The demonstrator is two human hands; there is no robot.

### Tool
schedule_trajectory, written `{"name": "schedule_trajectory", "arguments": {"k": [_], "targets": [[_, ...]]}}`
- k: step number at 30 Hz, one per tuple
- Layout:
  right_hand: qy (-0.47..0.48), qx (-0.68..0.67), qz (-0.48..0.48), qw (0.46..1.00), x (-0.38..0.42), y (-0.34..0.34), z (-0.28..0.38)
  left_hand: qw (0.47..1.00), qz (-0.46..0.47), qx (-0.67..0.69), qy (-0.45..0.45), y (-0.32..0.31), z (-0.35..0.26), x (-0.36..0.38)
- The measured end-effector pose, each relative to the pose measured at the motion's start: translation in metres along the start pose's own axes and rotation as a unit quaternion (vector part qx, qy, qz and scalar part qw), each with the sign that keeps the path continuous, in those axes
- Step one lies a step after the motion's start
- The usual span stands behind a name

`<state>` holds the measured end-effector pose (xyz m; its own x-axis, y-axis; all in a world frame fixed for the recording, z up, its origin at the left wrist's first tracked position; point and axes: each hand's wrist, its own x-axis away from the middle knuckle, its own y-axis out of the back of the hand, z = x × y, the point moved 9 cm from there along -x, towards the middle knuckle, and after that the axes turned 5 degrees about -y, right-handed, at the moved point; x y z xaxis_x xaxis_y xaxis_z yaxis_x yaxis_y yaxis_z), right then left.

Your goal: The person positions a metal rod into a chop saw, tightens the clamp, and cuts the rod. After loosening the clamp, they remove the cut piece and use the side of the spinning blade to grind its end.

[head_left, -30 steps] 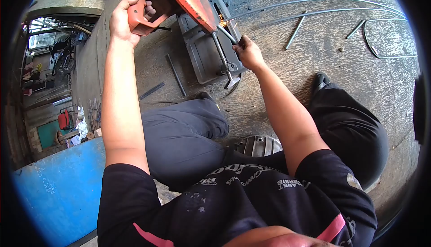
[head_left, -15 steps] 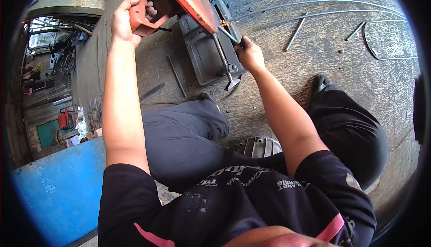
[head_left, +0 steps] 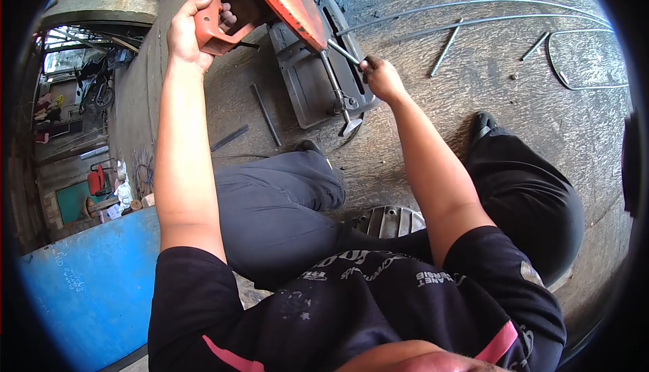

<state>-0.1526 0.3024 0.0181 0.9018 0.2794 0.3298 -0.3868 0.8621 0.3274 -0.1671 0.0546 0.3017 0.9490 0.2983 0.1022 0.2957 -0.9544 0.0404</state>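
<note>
Seated on the concrete floor (head_left: 514, 122), a person works a chop saw (head_left: 297, 40) set just ahead of the knees. Left hand (head_left: 186, 30): wrapped tight round the saw's orange handle (head_left: 213, 24), with the orange blade guard (head_left: 287, 3) tilted over the dark base (head_left: 307, 78). Right hand (head_left: 382, 78): fingers pinched narrow on the near end of a thin steel rod (head_left: 346, 54), which runs from the hand up under the guard, across the base beside the vise screw (head_left: 336, 88). No sparks show at the blade, and whether the rod is cut through cannot be told. Right of the saw lie two long bent rods (head_left: 473, 10), two short cut lengths (head_left: 446, 47) and a wire loop (head_left: 581, 61); left of the saw lie two dark bars (head_left: 265, 111). Judged from this, several pieces are done, and the long stock remains uncut.
</note>
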Motion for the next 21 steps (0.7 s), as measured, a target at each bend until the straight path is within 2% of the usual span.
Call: {"name": "schedule_trajectory", "arguments": {"k": [2,7,11,13,21], "targets": [[0.019,0.043,-0.024,0.999,-0.006,0.013,0.006,1.000,-0.001,-0.003,-0.001,0.001,-0.001,0.000],[-0.029,0.225,0.019,0.974,-0.038,0.050,0.028,1.000,0.002,0.006,0.006,0.001,0.001,-0.001],[0.036,0.337,0.049,0.939,-0.062,0.066,0.070,1.000,0.012,0.006,0.001,0.001,0.001,-0.001],[0.072,0.365,0.028,0.928,-0.071,0.069,0.083,1.000,0.010,0.018,0.010,0.001,0.001,-0.002],[0.070,0.384,0.040,0.920,-0.071,0.058,0.082,0.998,0.037,0.027,0.033,0.003,0.004,-0.005]]}}
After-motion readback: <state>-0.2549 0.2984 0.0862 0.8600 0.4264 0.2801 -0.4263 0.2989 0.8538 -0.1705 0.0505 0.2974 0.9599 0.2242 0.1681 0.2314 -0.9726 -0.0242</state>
